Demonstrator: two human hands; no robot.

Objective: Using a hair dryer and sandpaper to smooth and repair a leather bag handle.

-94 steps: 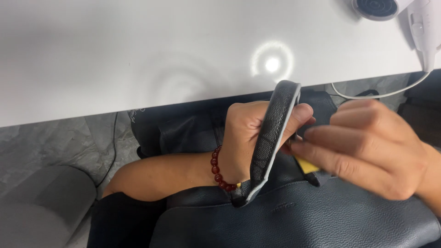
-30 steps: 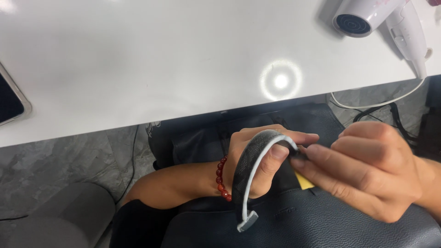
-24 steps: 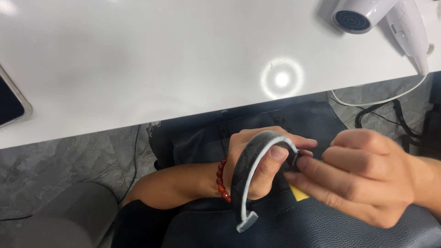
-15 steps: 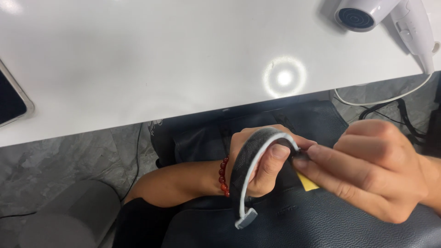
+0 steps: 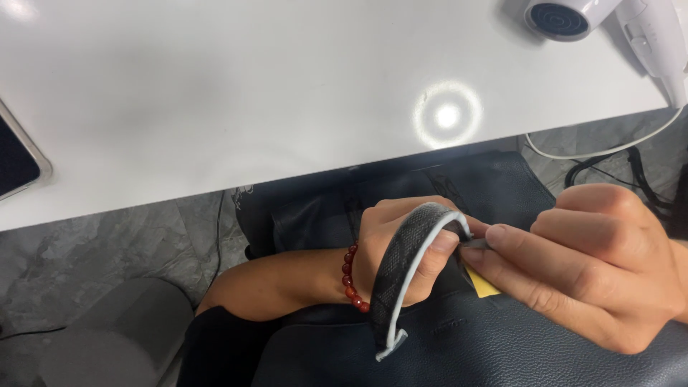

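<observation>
My left hand (image 5: pixel 401 251), with a red bead bracelet (image 5: pixel 351 279) on the wrist, grips a curved dark grey strap (image 5: pixel 398 269) with a pale edge, bent into an arch. My right hand (image 5: pixel 588 269) pinches the strap's upper end with thumb and forefinger, against the left thumb. Both hands are over a black leather bag (image 5: pixel 459 344) in my lap. A small yellow tag (image 5: pixel 481 284) shows under the right fingers.
A white table (image 5: pixel 251 93) fills the top of the view, with a white hair dryer (image 5: pixel 609 21) at its far right and its cord (image 5: pixel 595 147) hanging off the edge. A dark phone (image 5: pixel 18 154) lies at the left edge. Below is grey floor.
The strap is bent into a tighter arch than three seconds ago. My right fingers have shifted slightly at its upper end; the view has tilted a little.
</observation>
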